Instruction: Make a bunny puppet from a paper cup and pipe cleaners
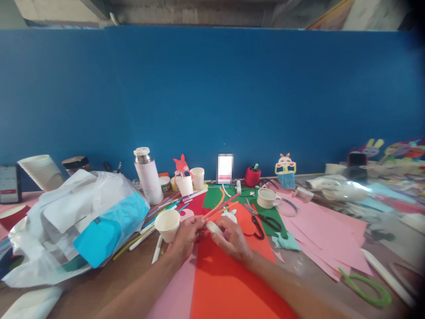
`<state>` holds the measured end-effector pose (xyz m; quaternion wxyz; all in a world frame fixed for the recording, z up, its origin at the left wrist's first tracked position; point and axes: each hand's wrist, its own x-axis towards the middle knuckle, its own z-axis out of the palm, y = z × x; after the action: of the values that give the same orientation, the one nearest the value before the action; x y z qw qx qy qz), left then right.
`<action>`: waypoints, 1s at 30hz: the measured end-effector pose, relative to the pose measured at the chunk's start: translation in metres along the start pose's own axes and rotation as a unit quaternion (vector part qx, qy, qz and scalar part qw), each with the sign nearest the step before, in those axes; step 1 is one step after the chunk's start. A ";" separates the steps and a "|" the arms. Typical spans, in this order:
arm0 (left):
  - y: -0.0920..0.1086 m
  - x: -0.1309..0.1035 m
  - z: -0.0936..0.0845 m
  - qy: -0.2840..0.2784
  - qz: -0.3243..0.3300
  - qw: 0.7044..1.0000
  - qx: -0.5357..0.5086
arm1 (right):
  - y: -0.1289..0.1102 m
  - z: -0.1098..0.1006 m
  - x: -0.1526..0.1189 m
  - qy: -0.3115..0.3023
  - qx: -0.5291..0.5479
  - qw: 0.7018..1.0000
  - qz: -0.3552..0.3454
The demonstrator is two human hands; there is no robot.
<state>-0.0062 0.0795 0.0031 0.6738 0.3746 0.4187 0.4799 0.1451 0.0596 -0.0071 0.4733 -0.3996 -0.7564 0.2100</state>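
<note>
Over the orange-red paper (229, 283), both hands work close together. My left hand (187, 235) pinches the near ends of a few thin orange and purple strips that look like pipe cleaners (221, 208). Closed fingers of my right hand (234, 239) hold a small white ridged object (214, 227), its kind unclear. Just left of my left hand stands a white paper cup (167, 223). Beyond my right hand lie black-handled scissors (255, 217) and a small white cutout (229, 215), partly hidden by the fingers.
A plastic bag of paper (79, 221) and a thermos (148, 179) stand left. Pink sheets (328, 230), a white cup with a handle (266, 198) and a green pipe cleaner loop (368, 290) lie right. Behind are decorated cups (286, 177), a blurred-out phone (225, 169) and a blue wall (232, 88).
</note>
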 end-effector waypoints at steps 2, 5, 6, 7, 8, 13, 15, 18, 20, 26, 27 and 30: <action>-0.001 0.001 -0.001 0.010 0.002 1.000 0.001 | -0.001 -0.002 0.000 -0.014 0.021 1.000 0.002; -0.002 0.002 -0.001 0.011 0.002 1.000 0.000 | -0.002 -0.002 -0.001 -0.027 0.049 0.998 0.010; -0.002 0.002 -0.001 0.007 0.003 1.000 -0.001 | -0.001 -0.001 0.000 -0.026 0.061 0.998 0.018; -0.002 0.002 -0.001 0.000 0.005 1.000 -0.003 | -0.001 -0.001 0.000 -0.020 0.075 0.996 0.033; -0.003 0.002 -0.001 -0.008 0.006 1.000 -0.004 | 0.000 0.001 0.001 -0.013 0.090 0.994 0.054; -0.004 0.002 -0.001 -0.016 0.031 0.999 0.010 | 0.007 0.006 0.006 0.019 0.117 0.981 0.150; -0.003 0.002 -0.002 -0.006 0.045 0.999 0.022 | 0.009 0.008 0.005 0.009 0.105 0.982 0.154; 0.000 0.002 -0.001 0.011 0.068 0.996 0.052 | 0.002 0.010 -0.001 -0.025 0.048 0.992 0.113; 0.002 0.002 -0.001 0.034 0.090 0.992 0.084 | -0.010 0.009 -0.006 -0.077 0.007 0.995 0.059; 0.003 0.003 0.002 0.054 0.142 0.979 0.136 | -0.047 -0.014 0.005 -0.089 -0.170 0.971 -0.146; 0.002 0.002 0.003 0.046 0.144 0.979 0.139 | -0.048 -0.019 0.011 -0.067 -0.195 0.966 -0.158; 0.001 -0.002 0.007 0.021 0.151 0.976 0.158 | -0.041 -0.031 0.026 -0.033 -0.245 0.961 -0.123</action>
<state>-0.0002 0.0770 0.0073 0.5173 0.5249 0.4416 0.5117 0.1493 0.0545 0.0501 0.3576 -0.4002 -0.8433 -0.0282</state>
